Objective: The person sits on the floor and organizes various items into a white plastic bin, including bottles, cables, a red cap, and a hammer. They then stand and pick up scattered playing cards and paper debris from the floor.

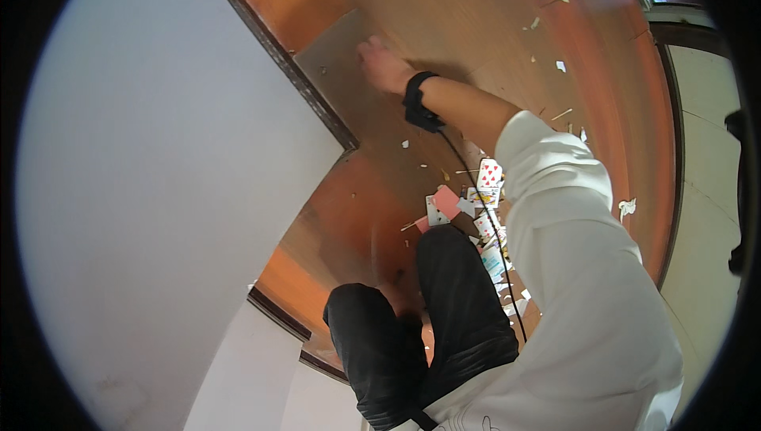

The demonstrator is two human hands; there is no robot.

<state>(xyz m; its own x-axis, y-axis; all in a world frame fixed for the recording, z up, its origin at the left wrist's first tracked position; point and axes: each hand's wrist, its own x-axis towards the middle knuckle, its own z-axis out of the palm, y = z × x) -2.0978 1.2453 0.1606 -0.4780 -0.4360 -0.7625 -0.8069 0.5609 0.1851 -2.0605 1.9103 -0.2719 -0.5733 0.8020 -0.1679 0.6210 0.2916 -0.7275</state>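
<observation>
My right hand (385,67) reaches out over the wood-look floor (475,33), close to the corner of the white wall. Its fingers are curled and blurred, so whether they hold anything is unclear. A black band (421,104) with a thin black cable (496,226) is around the wrist. On the floor below it is a small white scrap (405,144). Nearer my knees lie playing cards, among them a heart card (490,174) and a face card (483,197), with a pink piece of paper or card (446,201) beside them. My left hand is out of view.
The white wall (178,134) with its dark baseboard (285,56) juts out on the left. Paper scraps and a cotton swab (561,114) are strewn about the floor. A crumpled tissue (626,208) lies at right, before a pale tiled surface (707,193). My bent knees (357,306) are in front.
</observation>
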